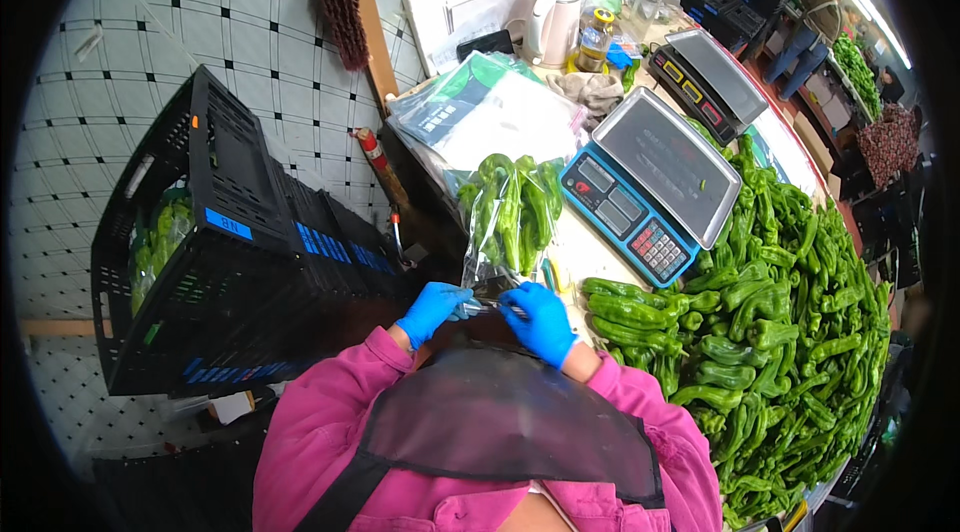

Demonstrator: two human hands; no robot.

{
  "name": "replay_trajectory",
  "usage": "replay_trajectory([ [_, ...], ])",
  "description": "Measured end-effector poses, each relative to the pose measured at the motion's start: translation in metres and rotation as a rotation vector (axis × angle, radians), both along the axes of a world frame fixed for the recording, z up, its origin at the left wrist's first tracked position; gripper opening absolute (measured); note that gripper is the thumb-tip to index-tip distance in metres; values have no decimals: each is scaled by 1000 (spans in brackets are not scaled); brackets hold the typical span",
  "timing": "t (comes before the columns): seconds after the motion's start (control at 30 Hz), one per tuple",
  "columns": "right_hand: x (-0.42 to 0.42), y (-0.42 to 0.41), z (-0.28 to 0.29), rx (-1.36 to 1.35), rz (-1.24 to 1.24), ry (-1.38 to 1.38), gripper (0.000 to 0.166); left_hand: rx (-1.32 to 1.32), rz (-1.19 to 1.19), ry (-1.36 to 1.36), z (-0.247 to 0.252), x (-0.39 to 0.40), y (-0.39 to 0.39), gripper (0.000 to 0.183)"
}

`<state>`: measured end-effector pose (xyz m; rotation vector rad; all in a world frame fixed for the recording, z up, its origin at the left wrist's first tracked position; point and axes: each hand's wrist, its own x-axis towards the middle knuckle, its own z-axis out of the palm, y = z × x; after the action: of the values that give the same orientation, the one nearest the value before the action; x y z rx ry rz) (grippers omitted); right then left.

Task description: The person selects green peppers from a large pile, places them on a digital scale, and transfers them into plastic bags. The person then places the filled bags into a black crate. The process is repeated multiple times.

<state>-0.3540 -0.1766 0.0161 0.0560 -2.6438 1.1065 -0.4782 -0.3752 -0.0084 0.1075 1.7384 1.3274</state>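
A clear plastic bag of green peppers (pixel 514 213) lies at the table's near edge, its mouth towards me. My left hand (pixel 437 313), in a blue glove, pinches the left side of the bag's gathered mouth. On the right side of that mouth is my right hand (pixel 538 322), also gloved in blue, with its fingers closed on the plastic. A blue digital scale (pixel 651 187) with a bare metal pan stands right of the bag. Loose green peppers (pixel 780 337) form a large heap along the right side of the table.
Black plastic crates (pixel 232 232) are stacked at my left, the top one holding bagged peppers (pixel 161 247). Flat printed plastic bags (pixel 487 111) lie behind the filled bag, near an electric kettle (pixel 553 25). A second scale (pixel 709 81) stands beyond. A person (pixel 810 33) is far right.
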Motion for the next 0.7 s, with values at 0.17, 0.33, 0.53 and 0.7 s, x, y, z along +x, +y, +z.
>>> replay_trajectory([
  [0.17, -22, -38, -36, -269, -81, -98, 21, 76, 21, -59, 11, 4, -6, 31],
  [0.33, -24, -54, -26, -177, -89, -42, 21, 158, 59, -145, 2, 4, -15, 34],
  [0.53, -29, -66, -35, -37, -96, 83, 12, 69, -42, -99, 0, 2, -16, 33],
  [0.7, -31, -60, -26, 183, 88, 116, 8, 27, 43, -15, -4, 3, -12, 29],
])
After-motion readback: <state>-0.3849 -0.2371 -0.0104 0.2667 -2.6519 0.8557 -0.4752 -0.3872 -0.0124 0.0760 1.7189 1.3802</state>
